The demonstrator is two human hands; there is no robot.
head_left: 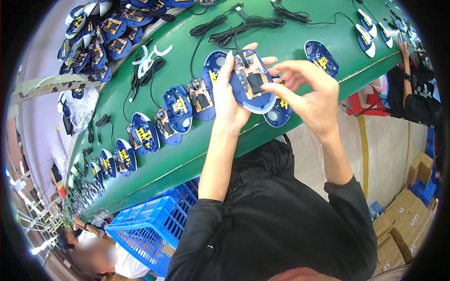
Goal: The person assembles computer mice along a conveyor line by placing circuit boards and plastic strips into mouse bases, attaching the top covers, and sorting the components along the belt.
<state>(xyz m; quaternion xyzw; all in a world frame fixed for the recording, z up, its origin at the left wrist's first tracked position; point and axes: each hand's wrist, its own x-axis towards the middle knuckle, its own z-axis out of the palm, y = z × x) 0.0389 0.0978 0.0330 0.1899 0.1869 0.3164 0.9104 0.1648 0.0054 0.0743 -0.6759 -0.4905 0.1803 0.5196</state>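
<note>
My left hand point(229, 96) holds an open computer mouse base point(257, 104), a dark blue shell with a tan circuit board point(253, 80) facing up. The fingers wrap around its far and left sides. Over the right side of the board, my right hand point(307, 86) has its thumb and curved fingers apart, the thumb tip close to the board; I see nothing held in it. Under and beside the held base lie blue mouse top shells with yellow parts, one point(280, 112) partly hidden by it and another point(213, 63) behind my left hand.
A green workbench point(183, 159) carries a row of mouse halves point(178, 108) to the left and coiled black cables point(248, 27) at the back. More shells pile up at far left point(96, 44). A blue crate point(154, 220) stands below the bench. Other people sit at both ends.
</note>
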